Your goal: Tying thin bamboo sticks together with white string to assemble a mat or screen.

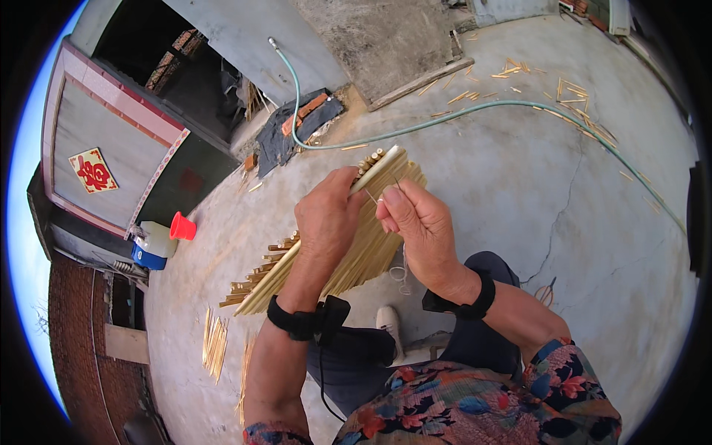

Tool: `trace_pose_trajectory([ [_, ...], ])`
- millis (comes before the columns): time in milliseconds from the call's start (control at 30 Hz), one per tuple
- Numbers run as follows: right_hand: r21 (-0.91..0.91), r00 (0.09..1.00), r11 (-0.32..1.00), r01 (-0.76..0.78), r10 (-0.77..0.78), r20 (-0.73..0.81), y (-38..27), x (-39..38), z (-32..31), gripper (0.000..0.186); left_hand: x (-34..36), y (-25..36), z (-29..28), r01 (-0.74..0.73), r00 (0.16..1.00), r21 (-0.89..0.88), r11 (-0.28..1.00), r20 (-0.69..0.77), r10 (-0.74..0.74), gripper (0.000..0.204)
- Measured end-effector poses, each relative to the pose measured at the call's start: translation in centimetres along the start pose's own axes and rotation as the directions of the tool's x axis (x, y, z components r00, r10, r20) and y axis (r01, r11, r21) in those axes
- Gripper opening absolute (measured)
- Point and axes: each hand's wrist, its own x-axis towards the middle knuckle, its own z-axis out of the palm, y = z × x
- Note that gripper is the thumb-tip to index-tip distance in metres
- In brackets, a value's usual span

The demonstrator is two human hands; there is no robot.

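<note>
In front of my knees is a panel of pale straw-coloured stalks, set side by side with cut ends along its upper and left edges. My left hand is closed on its top edge, the thumb side near the row of cut ends. Beside it, my right hand pinches a thin needle between thumb and forefinger, just over the panel's face. White thread hangs in loose loops below that hand. The fingers of my left hand behind the panel are hidden.
Loose stalks lie on the concrete at lower left. Scissors with orange handles rest by my right forearm. A green hose curves across the floor beyond, near scattered stalk pieces. A red bucket stands at left.
</note>
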Motion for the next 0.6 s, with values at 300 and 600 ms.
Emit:
trace_pose_trajectory([
  [300,-0.126,1.000,0.992,0.030,-0.031,-0.003,2.2,3.9,-4.0,0.034,1.0,-2.7,-0.8,0.052,0.990,-0.168,0.984,0.139,-0.029,0.029],
  [600,-0.822,0.993,0.559,0.110,-0.036,0.109,2.6,5.3,-9.1,0.023,1.9,-4.6,-2.9,0.203,0.952,-0.322,0.925,0.285,-0.110,0.032],
])
